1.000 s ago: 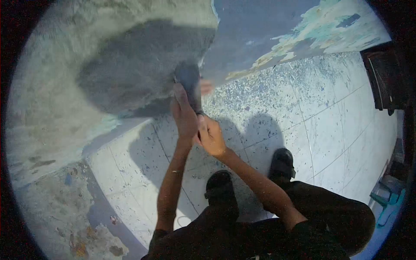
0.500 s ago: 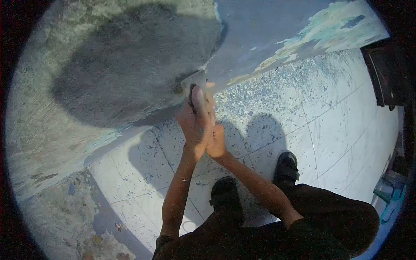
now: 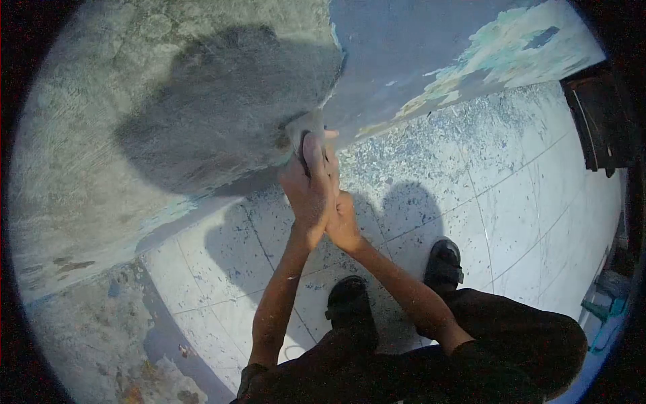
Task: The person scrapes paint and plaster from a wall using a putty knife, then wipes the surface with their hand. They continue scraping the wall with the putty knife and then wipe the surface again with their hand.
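- Left hand (image 3: 311, 188): grip closed around a flat scraper (image 3: 303, 126), thumb lying along its near face.
- Scraper: at the lower edge of the bare grey wall (image 3: 87, 148), blade tilted toward the corner; whether its edge touches the surface cannot be told.
- Right hand (image 3: 344, 219): bent against the heel of the left hand and partly hidden by it; what its grip encloses cannot be told.
- Blue wall (image 3: 390, 50): beyond the corner, with a pale peeled patch (image 3: 484, 57).
- Paint flakes (image 3: 410, 151): scattered over the white tiled floor (image 3: 518, 222), densest along the wall foot.
- Dark shoes (image 3: 350, 303): on the tiles, below the hands.
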Available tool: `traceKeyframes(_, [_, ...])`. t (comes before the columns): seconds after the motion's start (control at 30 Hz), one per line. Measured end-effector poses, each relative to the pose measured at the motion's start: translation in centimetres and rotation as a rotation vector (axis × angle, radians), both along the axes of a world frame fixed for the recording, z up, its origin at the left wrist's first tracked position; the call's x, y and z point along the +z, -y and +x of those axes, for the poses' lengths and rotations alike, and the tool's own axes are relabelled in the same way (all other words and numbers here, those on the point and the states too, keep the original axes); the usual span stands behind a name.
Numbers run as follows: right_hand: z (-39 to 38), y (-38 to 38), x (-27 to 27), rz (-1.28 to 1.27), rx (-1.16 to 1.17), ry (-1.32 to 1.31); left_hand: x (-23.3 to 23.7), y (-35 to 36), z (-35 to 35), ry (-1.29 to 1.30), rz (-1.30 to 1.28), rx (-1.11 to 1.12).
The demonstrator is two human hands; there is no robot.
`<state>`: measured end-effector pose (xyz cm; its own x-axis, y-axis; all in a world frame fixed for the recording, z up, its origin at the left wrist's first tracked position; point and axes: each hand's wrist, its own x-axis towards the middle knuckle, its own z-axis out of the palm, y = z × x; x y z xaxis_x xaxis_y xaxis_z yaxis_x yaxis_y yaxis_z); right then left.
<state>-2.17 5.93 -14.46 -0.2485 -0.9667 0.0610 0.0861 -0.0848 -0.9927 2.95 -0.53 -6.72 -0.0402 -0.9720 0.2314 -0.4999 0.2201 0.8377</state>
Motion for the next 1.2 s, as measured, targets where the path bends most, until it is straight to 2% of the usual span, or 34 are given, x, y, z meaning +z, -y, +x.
traceKeyframes(0.07, [-0.1,0.8,0.3,0.021,-0.008,-0.077,2.6,1.0,-0.8,-0.158,-0.012,-0.107])
traceKeyframes(0.1, [0.1,1.0,1.1,0.002,-0.04,-0.029,3.5,1.2,-0.9,-0.236,-0.018,-0.16])
traceKeyframes(0.17, [0.2,1.3,3.3,-0.043,-0.105,0.058,3.3,0.9,-1.0,-0.29,0.053,-0.159])
traceKeyframes(0.2, [0.0,0.9,3.2,0.013,-0.072,0.077,3.2,0.9,-1.3,-0.322,0.08,-0.161])
traceKeyframes(0.27, [0.0,-0.6,2.1,0.123,-0.012,0.117,2.2,0.0,-1.4,-0.291,0.151,-0.091])
traceKeyframes(0.43, [0.7,-1.2,1.6,0.064,-0.024,0.112,1.9,-0.5,-1.3,-0.288,0.155,-0.025])
traceKeyframes(0.5, [0.1,0.1,3.1,0.034,-0.042,0.087,3.8,0.2,-1.8,-0.364,0.125,-0.047])
traceKeyframes(0.6, [-0.2,1.6,6.5,-0.055,-0.12,0.067,8.1,1.0,-2.2,-0.221,-0.021,-0.097])
traceKeyframes(0.67, [0.1,1.5,6.5,-0.114,-0.148,0.115,7.2,0.6,-2.4,-0.231,-0.004,-0.045])
traceKeyframes(0.77, [0.4,-0.6,4.2,0.127,-0.072,0.178,4.7,-0.4,-1.8,-0.214,0.103,-0.008])
traceKeyframes(0.87, [0.6,-1.2,1.4,0.074,0.047,0.161,3.4,-0.7,-1.2,-0.274,0.17,-0.013])
traceKeyframes(0.93, [0.7,-1.9,0.6,0.1,0.042,0.144,2.9,-1.0,-0.9,-0.316,0.22,-0.025])
traceKeyframes(1.03, [0.4,-1.3,1.4,0.129,0.037,0.166,3.2,-0.8,-1.3,-0.291,0.18,-0.022])
traceKeyframes(1.2, [0.4,-1.3,2.9,0.15,-0.015,0.155,1.7,-0.5,-1.2,-0.391,0.158,-0.085])
